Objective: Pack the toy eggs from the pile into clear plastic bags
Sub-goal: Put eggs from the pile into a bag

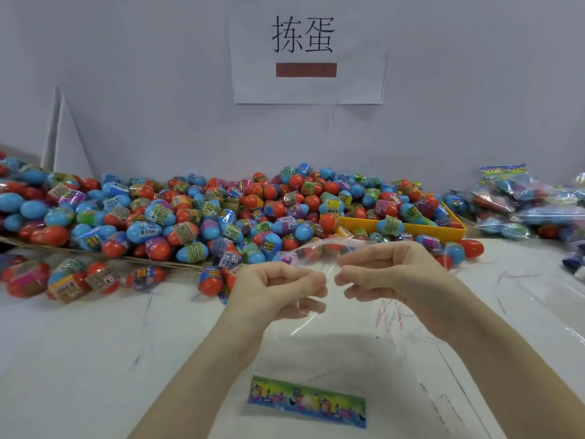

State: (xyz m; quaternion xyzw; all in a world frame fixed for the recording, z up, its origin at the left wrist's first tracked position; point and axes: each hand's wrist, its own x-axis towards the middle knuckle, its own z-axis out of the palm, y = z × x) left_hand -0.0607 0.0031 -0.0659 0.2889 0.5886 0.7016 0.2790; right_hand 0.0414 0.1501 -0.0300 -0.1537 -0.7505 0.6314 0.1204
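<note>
A big pile of red and blue toy eggs (202,217) with printed wraps spreads along the back of the white table (95,359). In front of it, my left hand (278,293) and my right hand (389,274) both pinch the upper edge of one clear plastic bag (326,350). The bag hangs down toward me, and its colourful printed header strip (307,402) lies near the table's front. The bag's mouth is slightly parted between my fingers, and I see no egg inside it.
A yellow tray (443,229) with a few eggs sits at the right of the pile. Filled clear bags (525,201) are stacked at the far right. Loose eggs (63,280) lie at the front left. A paper sign (307,49) hangs on the wall.
</note>
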